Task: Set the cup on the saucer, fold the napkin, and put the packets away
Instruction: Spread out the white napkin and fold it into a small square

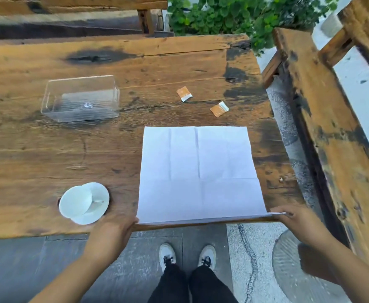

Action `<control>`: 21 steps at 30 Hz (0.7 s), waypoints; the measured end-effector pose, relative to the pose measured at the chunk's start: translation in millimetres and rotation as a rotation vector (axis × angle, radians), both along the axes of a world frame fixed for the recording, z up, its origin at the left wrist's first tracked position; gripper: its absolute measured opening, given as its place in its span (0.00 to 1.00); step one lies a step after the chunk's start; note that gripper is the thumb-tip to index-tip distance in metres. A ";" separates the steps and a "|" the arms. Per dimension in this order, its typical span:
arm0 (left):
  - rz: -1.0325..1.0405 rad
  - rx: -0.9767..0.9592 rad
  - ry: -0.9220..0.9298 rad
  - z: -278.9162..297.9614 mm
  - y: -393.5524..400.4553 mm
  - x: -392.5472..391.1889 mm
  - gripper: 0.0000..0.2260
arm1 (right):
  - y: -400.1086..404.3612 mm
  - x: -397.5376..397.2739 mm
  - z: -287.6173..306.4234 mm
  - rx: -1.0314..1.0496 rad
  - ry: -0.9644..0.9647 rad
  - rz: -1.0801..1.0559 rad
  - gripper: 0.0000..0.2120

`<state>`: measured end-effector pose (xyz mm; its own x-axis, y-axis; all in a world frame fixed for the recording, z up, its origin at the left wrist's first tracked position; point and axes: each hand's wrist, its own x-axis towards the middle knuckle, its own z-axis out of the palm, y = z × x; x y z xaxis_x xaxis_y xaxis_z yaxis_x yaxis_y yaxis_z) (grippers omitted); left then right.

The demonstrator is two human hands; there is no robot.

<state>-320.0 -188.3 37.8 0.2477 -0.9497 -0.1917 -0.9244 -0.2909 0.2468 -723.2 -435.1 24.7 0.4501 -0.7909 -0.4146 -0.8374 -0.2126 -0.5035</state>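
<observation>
A white napkin (197, 173) lies spread flat on the wooden table (48, 154), its near edge at the table's front edge. My left hand (113, 229) pinches the napkin's near left corner. My right hand (293, 219) pinches its near right corner. A white cup (75, 201) sits on a white saucer (99, 199) at the front left. Two orange-and-white packets lie beyond the napkin: one (184, 94) farther back, the other (219, 109) to its right. A clear plastic box (80, 99) with nothing in it stands at the middle left.
A wooden bench (332, 119) runs along the table's right side, and another bench stands behind the table. Green plants (234, 16) grow past the far edge. My feet in white shoes (187, 255) stand on the paved ground below the table's front edge.
</observation>
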 end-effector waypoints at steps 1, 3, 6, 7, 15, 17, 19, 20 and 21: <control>0.007 -0.038 0.040 6.7 2.3 -0.3 0.05 | 1.3 -3.9 6.3 0.020 -0.012 -0.017 0.09; 0.061 -0.091 0.111 21.8 -2.4 2.7 0.05 | -2.0 -8.4 22.4 0.023 -0.066 -0.075 0.12; 0.215 -0.163 0.223 38.7 -33.8 17.4 0.09 | -22.5 3.8 50.9 -0.050 -0.161 -0.164 0.11; 0.257 -0.193 0.250 42.5 -49.8 23.8 0.10 | -32.5 12.5 58.6 -0.086 -0.190 -0.187 0.11; 0.529 -0.210 0.269 -4.6 -178.7 78.3 0.05 | -140.1 101.7 29.6 -0.237 -0.130 -0.282 0.10; 0.561 -0.127 0.247 -27.3 -193.9 82.9 0.05 | -155.9 115.5 5.6 -0.203 -0.049 -0.285 0.12; 0.576 -0.075 0.240 -48.1 -202.1 86.2 0.06 | -166.0 125.6 -17.7 -0.171 0.020 -0.294 0.12; 0.581 -0.060 0.238 -56.7 -204.8 88.2 0.06 | -170.3 129.1 -28.4 -0.157 0.038 -0.302 0.12; 0.588 -0.047 0.235 -63.8 -207.4 90.5 0.06 | -173.9 131.8 -37.9 -0.148 0.046 -0.314 0.12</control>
<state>-229.5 -395.6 -26.0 0.6870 -0.6761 -0.2662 -0.5325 -0.7177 0.4486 -591.5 -609.0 -13.3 0.1587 -0.9410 -0.2989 -0.8946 -0.0090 -0.4469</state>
